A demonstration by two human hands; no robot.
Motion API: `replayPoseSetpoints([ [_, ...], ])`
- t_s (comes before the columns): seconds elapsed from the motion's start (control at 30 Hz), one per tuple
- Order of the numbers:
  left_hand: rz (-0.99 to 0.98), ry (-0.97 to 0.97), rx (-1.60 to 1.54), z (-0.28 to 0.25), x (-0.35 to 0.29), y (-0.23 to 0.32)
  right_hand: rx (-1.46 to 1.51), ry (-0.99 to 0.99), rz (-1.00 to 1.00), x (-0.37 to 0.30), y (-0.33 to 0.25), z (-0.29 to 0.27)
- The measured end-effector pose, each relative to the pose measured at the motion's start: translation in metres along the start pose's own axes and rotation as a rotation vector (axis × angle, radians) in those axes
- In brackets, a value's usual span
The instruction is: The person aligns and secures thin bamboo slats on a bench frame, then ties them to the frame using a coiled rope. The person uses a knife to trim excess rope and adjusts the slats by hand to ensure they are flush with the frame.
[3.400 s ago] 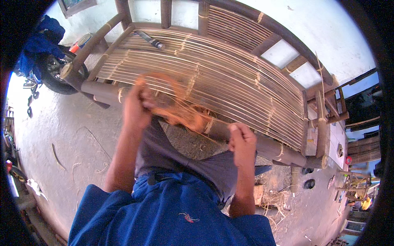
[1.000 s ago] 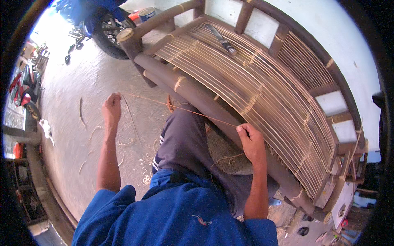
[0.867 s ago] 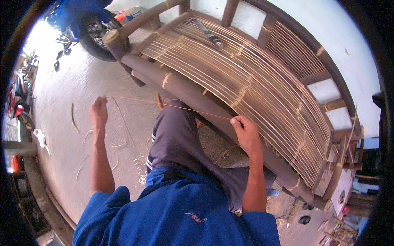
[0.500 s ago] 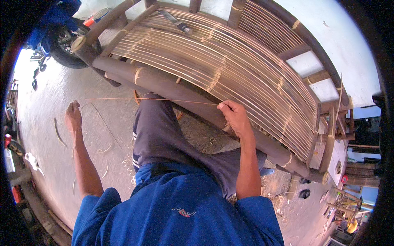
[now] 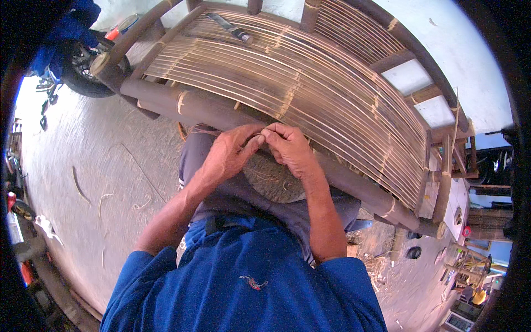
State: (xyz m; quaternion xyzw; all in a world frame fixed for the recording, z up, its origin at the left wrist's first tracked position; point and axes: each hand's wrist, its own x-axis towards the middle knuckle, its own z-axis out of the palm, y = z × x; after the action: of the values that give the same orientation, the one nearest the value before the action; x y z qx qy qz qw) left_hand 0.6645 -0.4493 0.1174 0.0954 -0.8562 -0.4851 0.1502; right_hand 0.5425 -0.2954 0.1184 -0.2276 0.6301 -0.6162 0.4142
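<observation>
My left hand (image 5: 228, 153) and my right hand (image 5: 291, 150) meet fingertip to fingertip above my lap, in front of the bamboo bench's thick front pole (image 5: 157, 98). Both are closed in a pinch on a thin, tan-orange strand (image 5: 206, 131). Part of it loops out past the left knuckles over my knee; the piece between the fingertips is mostly hidden. Beyond the hands lies the bench's slatted seat (image 5: 326, 105), its narrow strips bound with pale lashings (image 5: 290, 94). A knife (image 5: 225, 24) with a dark handle rests at the seat's far left.
A motorbike wheel (image 5: 91, 66) stands left of the bench. Thin curled strips (image 5: 80, 185) lie on the grey floor (image 5: 127, 133) at left. Shavings (image 5: 376, 271) are scattered at lower right. The slatted backrest (image 5: 359, 27) rises along the white wall (image 5: 448, 39).
My left hand has swung from far left to meet the right hand, which moved slightly left. The strand, earlier stretched taut between them, is now gathered at the fingers.
</observation>
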Motion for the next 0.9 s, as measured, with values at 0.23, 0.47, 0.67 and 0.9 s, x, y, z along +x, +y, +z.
replayPoseSetpoints([
  [0.23,-0.117,0.088,-0.11,-0.002,-0.003,-0.008,-0.107,0.073,0.057,-0.023,0.019,-0.02],
  [0.47,-0.205,0.258,0.07,-0.036,-0.009,-0.037,-0.007,0.118,0.098,-0.049,0.046,-0.034],
  [0.67,-0.242,0.29,0.16,-0.047,-0.013,-0.058,0.001,0.15,0.083,-0.056,0.056,-0.037],
  [0.9,0.173,0.369,0.537,-0.019,-0.01,-0.031,-0.358,0.264,-0.094,-0.06,0.055,-0.023],
])
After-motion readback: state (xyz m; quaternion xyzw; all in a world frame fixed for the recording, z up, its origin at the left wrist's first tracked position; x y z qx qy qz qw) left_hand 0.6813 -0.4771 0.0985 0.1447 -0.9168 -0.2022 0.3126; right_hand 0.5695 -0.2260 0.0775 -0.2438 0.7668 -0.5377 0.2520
